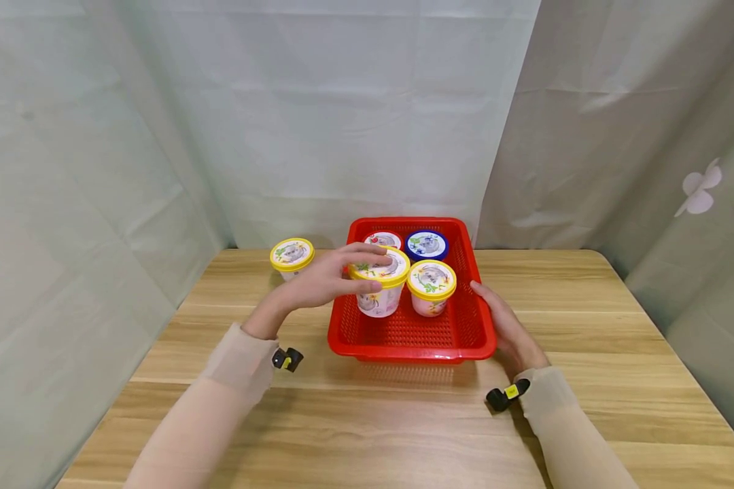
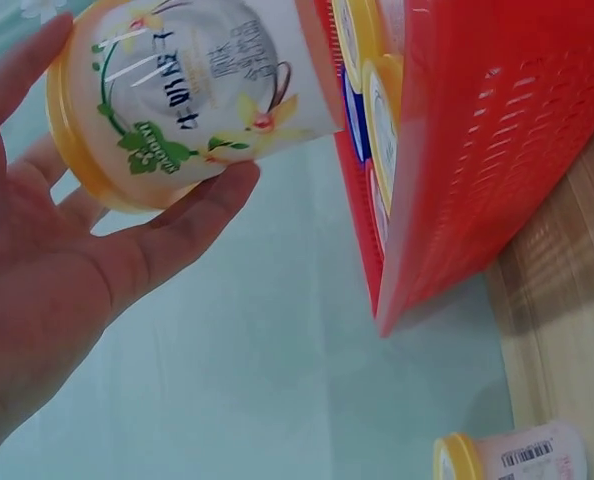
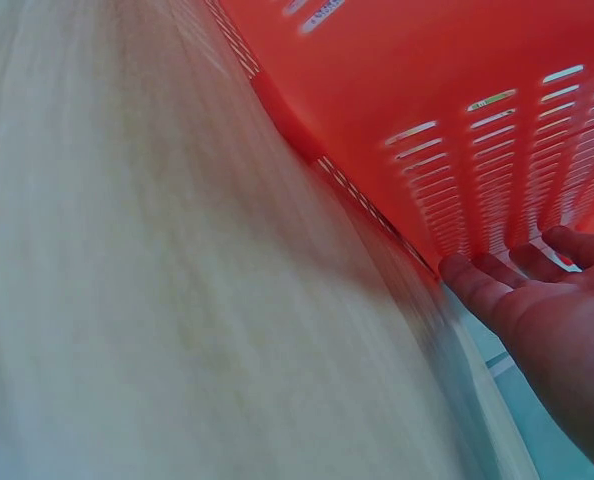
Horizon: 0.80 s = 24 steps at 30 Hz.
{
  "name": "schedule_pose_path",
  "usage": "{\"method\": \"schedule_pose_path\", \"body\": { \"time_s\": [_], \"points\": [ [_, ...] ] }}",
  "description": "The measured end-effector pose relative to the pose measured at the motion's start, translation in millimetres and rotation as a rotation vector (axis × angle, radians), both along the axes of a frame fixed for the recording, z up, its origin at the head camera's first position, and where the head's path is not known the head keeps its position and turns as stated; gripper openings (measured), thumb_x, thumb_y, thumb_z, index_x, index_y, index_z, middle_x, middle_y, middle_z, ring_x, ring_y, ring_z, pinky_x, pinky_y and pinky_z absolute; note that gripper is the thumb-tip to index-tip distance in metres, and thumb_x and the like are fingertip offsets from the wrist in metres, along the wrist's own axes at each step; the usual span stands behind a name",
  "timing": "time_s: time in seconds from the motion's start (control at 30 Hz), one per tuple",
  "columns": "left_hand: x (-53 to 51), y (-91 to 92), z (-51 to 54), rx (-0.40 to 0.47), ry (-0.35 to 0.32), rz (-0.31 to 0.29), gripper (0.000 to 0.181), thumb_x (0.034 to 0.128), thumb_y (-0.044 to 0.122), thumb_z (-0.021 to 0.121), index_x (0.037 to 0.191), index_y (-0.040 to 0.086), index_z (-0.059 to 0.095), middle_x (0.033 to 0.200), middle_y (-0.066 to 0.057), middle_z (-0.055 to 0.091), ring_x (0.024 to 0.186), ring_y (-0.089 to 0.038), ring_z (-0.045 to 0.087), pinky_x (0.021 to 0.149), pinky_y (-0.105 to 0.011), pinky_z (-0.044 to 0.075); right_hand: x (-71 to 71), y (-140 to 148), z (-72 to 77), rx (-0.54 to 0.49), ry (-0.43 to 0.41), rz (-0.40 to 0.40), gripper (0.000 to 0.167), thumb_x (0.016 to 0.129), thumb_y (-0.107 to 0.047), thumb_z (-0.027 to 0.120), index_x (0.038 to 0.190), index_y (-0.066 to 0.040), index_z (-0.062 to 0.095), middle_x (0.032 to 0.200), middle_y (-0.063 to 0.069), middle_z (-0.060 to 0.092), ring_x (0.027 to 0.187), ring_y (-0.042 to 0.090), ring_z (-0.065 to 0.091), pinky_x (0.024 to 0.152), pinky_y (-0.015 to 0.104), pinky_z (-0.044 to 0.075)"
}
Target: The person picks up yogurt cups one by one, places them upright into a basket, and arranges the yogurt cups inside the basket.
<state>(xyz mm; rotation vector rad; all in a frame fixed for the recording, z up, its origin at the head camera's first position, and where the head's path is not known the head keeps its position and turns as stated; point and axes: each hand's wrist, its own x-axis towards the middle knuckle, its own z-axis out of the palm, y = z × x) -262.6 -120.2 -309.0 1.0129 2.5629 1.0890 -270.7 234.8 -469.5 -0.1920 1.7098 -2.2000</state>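
My left hand (image 1: 327, 277) holds a yellow-lidded ice cream tub (image 1: 380, 303) upright over the left part of a red plastic basket (image 1: 410, 354). In the left wrist view, its thumb and fingers grip the lid end of this white tub (image 2: 192, 95), printed with yellow flowers and green leaves. Inside the basket are another yellow-lidded tub (image 1: 431, 280), a blue-lidded tub (image 1: 427, 244) and a red-lidded tub (image 1: 383, 239), partly hidden. Against the basket's right side lies my right hand (image 1: 512, 333). In the right wrist view, its fingers (image 3: 472, 285) touch the slotted outer wall without curling round it.
One more yellow-lidded tub (image 1: 291, 257) stands on the wooden table (image 1: 367, 421), left of the basket and partly behind my left hand. Pale curtains (image 1: 355, 122) hang behind the table and along both sides.
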Motion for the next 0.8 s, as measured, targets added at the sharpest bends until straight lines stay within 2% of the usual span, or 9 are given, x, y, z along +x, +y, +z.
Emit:
{"method": "schedule_pose_path", "body": {
  "time_s": [0.17, 0.5, 0.67, 0.8],
  "points": [
    [-3.6, 4.8, 2.3, -0.074, -0.004, -0.044, 0.051, 0.0957, 0.036, 0.076, 0.144, 0.025, 0.064, 0.155, 0.003, 0.048, 0.14, -0.02, 0.045, 0.1, -0.038, 0.053, 0.3, 1.1, -0.1, 0.002, 0.012, 0.002, 0.064, 0.109, -0.053, 0.039, 0.158, -0.012, 0.03, 0.139, 0.009, 0.056, 0.125, 0.03, 0.06, 0.096, 0.045, 0.057],
    [-6.4, 21.5, 7.7, -0.072, -0.022, -0.126, 0.053, 0.0957, 0.033, 0.077, 0.145, 0.019, 0.063, 0.157, -0.003, 0.047, 0.147, -0.023, 0.038, 0.111, -0.043, 0.046, 0.9, -0.2, 0.3, 0.029, -0.021, -0.019, 0.07, 0.107, -0.057, 0.042, 0.16, -0.013, 0.028, 0.147, 0.014, 0.05, 0.125, 0.03, 0.059, 0.096, 0.044, 0.057],
    [-9.2, 30.8, 7.6, -0.093, -0.014, -0.143, 0.053, 0.0959, 0.035, 0.076, 0.145, 0.021, 0.063, 0.154, 0.002, 0.051, 0.148, -0.02, 0.035, 0.111, -0.041, 0.046, 0.7, -0.4, 0.5, 0.029, -0.021, -0.024, 0.069, 0.108, -0.056, 0.042, 0.159, -0.013, 0.029, 0.147, 0.015, 0.049, 0.125, 0.03, 0.059, 0.095, 0.043, 0.058],
    [-9.0, 41.0, 10.2, -0.116, -0.002, -0.171, 0.053, 0.0964, 0.035, 0.075, 0.145, 0.02, 0.063, 0.155, 0.0, 0.05, 0.146, -0.021, 0.037, 0.108, -0.038, 0.049, 1.3, -0.5, 0.5, 0.036, -0.019, -0.028, 0.07, 0.107, -0.057, 0.042, 0.16, -0.014, 0.028, 0.147, 0.014, 0.05, 0.126, 0.031, 0.058, 0.096, 0.044, 0.058]
  ]
}}
